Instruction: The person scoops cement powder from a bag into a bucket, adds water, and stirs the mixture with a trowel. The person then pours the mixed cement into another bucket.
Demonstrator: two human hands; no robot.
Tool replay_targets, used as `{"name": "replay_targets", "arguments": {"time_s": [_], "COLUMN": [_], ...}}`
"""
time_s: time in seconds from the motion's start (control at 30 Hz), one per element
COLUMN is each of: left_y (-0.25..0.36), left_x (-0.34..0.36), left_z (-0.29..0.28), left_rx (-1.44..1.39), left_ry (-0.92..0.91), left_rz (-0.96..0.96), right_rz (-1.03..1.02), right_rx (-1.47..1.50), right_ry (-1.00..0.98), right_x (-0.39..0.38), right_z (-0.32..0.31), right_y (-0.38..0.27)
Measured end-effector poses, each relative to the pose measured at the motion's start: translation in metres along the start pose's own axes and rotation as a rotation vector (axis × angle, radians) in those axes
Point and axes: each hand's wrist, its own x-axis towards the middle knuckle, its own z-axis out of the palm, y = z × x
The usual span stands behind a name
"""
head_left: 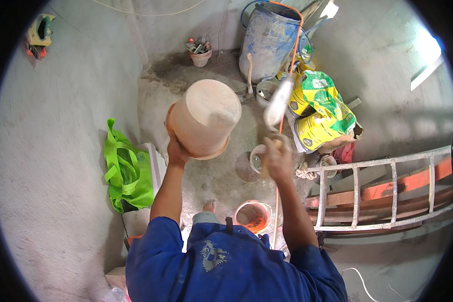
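Observation:
My left hand (176, 150) grips the rim of a dusty, pale bucket (209, 113). The bucket is held up off the floor, tilted, with its base turned up and its mouth facing down. My right hand (279, 160) is closed round the handle of a trowel (278, 106), raised to the right of the bucket. Motion blurs the trowel's blade, which points up and away from me, apart from the bucket. Below and partly behind my right hand stands a small pale container (256, 157).
A bucket with orange residue (252, 216) stands near my feet. At the back are a blue drum (268, 43) and a tool pot (200, 58). Yellow-green sacks (319, 113) and a ladder (356, 196) lie right; a green bag (131, 171) sits left. An orange hose (296, 50) hangs over the drum.

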Motion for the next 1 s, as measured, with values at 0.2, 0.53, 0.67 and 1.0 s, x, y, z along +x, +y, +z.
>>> {"name": "replay_targets", "arguments": {"time_s": [0.2,0.53,0.67,1.0], "left_y": [-0.021,-0.135,-0.166,-0.197], "left_x": [-0.040,-0.180,-0.206,-0.232], "left_z": [0.034,0.114,0.118,0.089], "left_rx": [0.400,1.851,1.879,1.407], "left_ry": [0.136,-0.641,-0.811,-0.793], "left_rz": [0.042,0.367,0.502,0.614], "right_rz": [0.448,0.401,0.447,0.323], "right_rx": [-0.041,0.237,0.280,0.473], "right_ry": [-0.385,0.090,0.273,0.380], "right_x": [-0.016,-0.059,-0.084,-0.157], "right_z": [-0.002,-0.074,-0.110,-0.177], "right_y": [0.003,0.066,0.076,0.048]}}
